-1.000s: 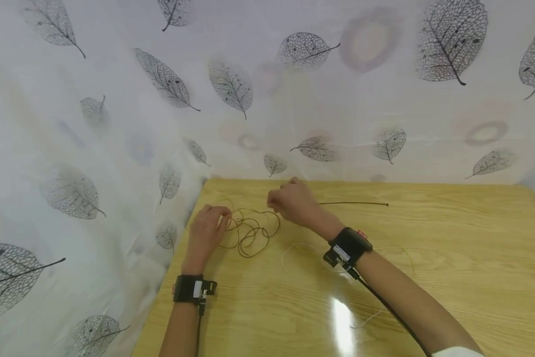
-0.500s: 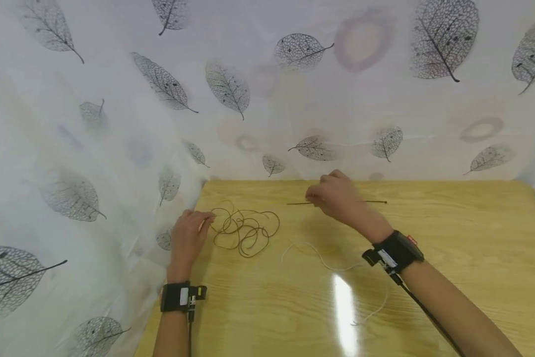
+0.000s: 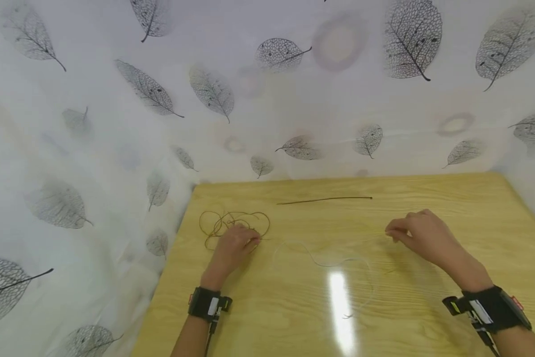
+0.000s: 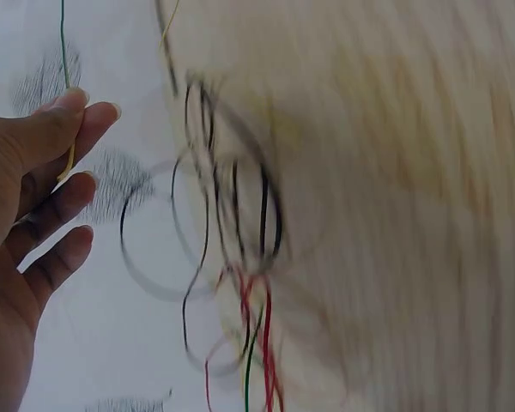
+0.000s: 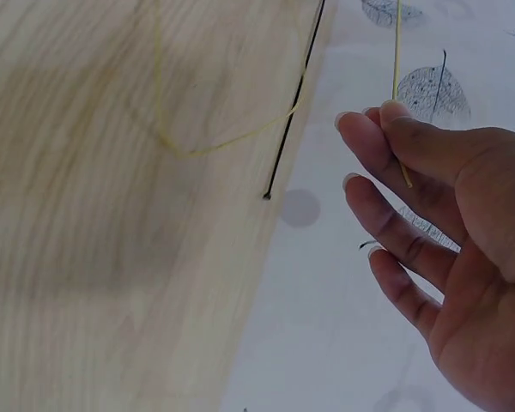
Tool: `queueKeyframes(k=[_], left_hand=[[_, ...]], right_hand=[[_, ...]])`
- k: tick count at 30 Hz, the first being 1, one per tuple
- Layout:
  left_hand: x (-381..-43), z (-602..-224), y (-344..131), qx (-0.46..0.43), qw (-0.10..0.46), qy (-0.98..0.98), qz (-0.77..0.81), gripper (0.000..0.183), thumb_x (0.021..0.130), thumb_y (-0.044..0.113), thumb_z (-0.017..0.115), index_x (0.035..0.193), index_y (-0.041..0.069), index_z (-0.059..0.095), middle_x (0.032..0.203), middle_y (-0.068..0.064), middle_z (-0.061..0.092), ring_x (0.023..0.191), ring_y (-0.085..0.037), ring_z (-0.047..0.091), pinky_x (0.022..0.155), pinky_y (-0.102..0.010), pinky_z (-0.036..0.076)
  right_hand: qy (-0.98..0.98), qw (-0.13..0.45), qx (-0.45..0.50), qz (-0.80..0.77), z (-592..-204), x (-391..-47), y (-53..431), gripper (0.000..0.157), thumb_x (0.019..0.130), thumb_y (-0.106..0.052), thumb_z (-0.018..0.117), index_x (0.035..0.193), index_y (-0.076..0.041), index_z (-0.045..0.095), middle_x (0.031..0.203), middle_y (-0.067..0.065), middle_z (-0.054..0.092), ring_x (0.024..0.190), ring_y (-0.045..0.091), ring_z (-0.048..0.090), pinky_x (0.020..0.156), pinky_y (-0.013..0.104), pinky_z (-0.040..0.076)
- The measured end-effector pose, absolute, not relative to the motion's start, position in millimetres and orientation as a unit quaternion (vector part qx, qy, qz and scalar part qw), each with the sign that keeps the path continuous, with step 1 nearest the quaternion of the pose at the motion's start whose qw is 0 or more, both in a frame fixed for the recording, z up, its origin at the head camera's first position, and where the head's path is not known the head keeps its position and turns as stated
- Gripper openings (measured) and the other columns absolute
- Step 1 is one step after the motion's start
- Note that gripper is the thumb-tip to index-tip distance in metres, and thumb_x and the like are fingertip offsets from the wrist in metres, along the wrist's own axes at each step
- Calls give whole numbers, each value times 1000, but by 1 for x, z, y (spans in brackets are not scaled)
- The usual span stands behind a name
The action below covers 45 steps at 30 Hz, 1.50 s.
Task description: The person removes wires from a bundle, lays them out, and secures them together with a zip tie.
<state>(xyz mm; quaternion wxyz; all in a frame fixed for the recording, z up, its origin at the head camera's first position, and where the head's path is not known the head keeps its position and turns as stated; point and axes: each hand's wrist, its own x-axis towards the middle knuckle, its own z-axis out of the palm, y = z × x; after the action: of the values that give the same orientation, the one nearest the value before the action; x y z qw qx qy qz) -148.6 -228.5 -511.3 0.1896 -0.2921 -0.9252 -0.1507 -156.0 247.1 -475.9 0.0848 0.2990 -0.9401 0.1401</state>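
My left hand point(image 3: 233, 250) hovers over the front of a tangle of thin cords point(image 3: 249, 213) at the table's left. Thumb and forefinger pinch a thin cord, green point(image 4: 63, 43) above the fingertips and yellow point(image 4: 69, 159) below them. In the left wrist view the tangle shows black loops point(image 4: 280, 223), with red cords point(image 4: 269, 326) beside them. Over at the right, my right hand point(image 3: 428, 240) pinches a yellow cord point(image 5: 397, 51) between thumb and forefinger; its short end pokes out below. The other fingers of both hands are loosely bent.
A straight dark cord point(image 3: 325, 200) with a knotted tip lies along the back of the wooden table point(image 3: 450, 203). A pale thin cord point(image 3: 325, 265) curves across the middle. Leaf-printed white sheeting point(image 3: 321, 99) hangs behind and to the left.
My right hand has left the dark cord, which lies straight at the back, and moved right and nearer. My left hand shifted left, then right and nearer to the front of the tangle.
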Motion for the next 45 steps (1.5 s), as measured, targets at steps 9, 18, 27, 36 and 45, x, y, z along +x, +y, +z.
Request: queueKeyframes(k=[9,18,27,36,45], left_hand=[[-142,-534,-211,-274,133,-943,-131,4,83,21,78,87,19,77,80,9,72,73,-8,58,66,-26,52],[-144,-530,-205,-268,105,-951,-111,6,83,21,77,89,20,77,82,11,73,73,-7,57,73,-27,52],[-142,-531,-205,-264,79,-955,-108,10,85,29,74,94,24,76,84,13,71,72,-6,54,65,-24,48],[-142,-530,-197,-263,51,-957,-109,17,86,36,72,98,25,74,86,15,72,74,-5,61,65,-24,51],[-140,-528,-192,-260,52,-958,-113,13,90,31,66,98,24,75,87,12,72,74,-6,64,61,-24,54]], right_hand=[[-949,38,265,168,-506,-142,260,8,80,-19,79,88,-18,79,70,-8,72,54,4,56,58,35,51],[-950,14,244,194,-518,-128,253,12,82,-13,76,94,-13,77,71,-5,72,62,10,65,54,32,55],[-949,-33,243,198,-516,-123,237,28,83,-16,75,110,-10,71,70,-10,69,53,-1,55,50,25,48],[-945,-35,260,194,-516,-121,225,30,82,-20,77,110,-12,71,68,-13,66,54,-1,55,51,26,50],[-940,-24,273,204,-510,-122,218,26,83,-16,75,107,-10,72,66,-13,65,51,-3,51,49,22,47]])
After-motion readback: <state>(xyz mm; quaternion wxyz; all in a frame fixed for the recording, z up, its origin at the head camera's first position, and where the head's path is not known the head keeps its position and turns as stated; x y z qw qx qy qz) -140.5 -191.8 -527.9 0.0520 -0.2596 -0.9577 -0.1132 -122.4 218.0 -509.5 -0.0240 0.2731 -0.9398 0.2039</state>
